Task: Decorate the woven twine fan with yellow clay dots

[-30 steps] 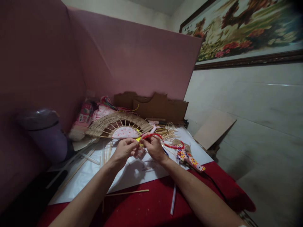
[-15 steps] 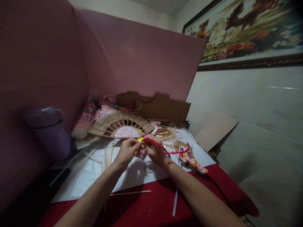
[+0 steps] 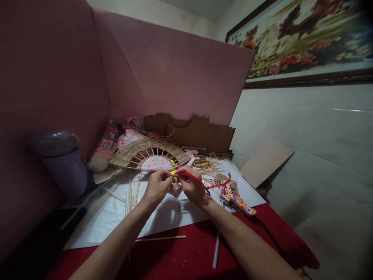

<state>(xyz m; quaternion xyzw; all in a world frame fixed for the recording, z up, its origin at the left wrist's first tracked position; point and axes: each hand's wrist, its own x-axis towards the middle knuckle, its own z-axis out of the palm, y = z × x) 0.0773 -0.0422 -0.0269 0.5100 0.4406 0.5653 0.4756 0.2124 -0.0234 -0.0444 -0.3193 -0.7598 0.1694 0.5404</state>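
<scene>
Red cord [image 3: 218,185] x1, pinched by 2 hands: L hand [image 3: 157,187], R hand [image 3: 194,187].

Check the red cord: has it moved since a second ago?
Yes. The red cord arched above the right hand before; now it runs flatter, its tail tipped up over the floral glue gun.

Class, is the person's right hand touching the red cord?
Touching. The head view shows the right hand pinching the red cord between its fingers, with no gap.

red cord [image 3: 216,185] now straighter, without its earlier arch over the right hand [image 3: 194,189]
</scene>
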